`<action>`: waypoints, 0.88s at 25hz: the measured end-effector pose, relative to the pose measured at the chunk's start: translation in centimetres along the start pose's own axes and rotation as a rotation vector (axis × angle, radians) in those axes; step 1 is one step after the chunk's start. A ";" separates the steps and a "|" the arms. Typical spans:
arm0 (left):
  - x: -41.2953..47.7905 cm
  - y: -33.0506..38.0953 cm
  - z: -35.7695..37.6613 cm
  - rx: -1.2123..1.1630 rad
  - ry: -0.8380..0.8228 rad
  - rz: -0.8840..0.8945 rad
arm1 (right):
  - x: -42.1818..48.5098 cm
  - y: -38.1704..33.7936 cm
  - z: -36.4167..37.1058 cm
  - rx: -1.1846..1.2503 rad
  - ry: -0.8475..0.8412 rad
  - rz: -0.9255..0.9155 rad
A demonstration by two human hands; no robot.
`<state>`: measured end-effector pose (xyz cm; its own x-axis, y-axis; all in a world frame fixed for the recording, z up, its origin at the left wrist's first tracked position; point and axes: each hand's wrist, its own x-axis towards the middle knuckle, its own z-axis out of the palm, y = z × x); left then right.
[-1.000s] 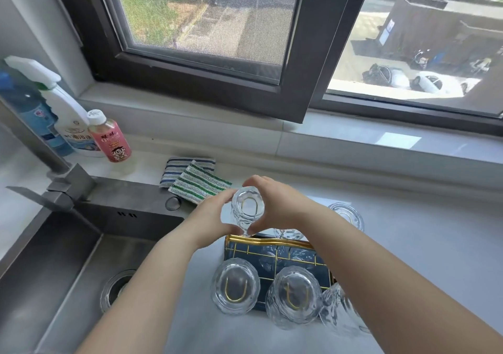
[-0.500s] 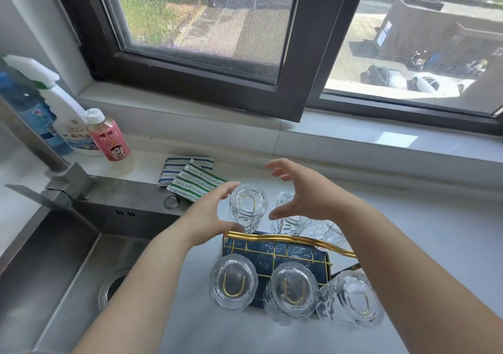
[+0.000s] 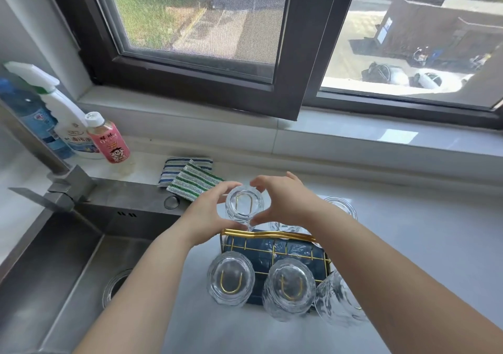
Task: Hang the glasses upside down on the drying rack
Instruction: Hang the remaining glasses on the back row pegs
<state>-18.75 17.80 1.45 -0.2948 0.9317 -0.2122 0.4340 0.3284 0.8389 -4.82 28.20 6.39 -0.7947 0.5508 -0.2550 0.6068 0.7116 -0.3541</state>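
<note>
Drying rack [image 3: 275, 253] on the table [image 3: 408, 245], right of the sink [image 3: 68, 272]; three upturned glasses [image 3: 230, 279] along its near side, one glass [image 3: 244, 208] at its far left corner between left hand [image 3: 208, 217] and right hand [image 3: 285, 204]; cloths [image 3: 190, 176] behind; bottles [image 3: 107, 138] far left.

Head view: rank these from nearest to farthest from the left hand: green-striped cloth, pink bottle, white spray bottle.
From the left hand:
1. Green-striped cloth, just behind it.
2. Pink bottle, back left by the sink.
3. White spray bottle, farthest left, behind the pink bottle.
</note>
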 end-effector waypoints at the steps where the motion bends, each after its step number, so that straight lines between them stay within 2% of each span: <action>1: 0.0 -0.1 0.0 -0.005 0.001 -0.002 | 0.0 0.1 0.1 0.006 0.005 -0.002; 12: 0.1 -0.2 -0.3 -0.035 -0.025 -0.002 | 0.5 0.5 0.4 0.048 0.018 -0.012; 18: -0.7 0.7 -0.8 -0.059 -0.059 -0.014 | -2.4 3.1 -1.9 0.362 0.119 0.007; 22: -1.1 3.1 -2.0 -0.039 -0.026 0.095 | -5.5 6.5 -2.7 0.230 0.157 0.095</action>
<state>-18.80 17.48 5.30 -0.2314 0.9623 -0.1428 0.4250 0.2321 0.8749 3.53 30.94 7.96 -0.7120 0.6835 -0.1605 0.6448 0.5461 -0.5348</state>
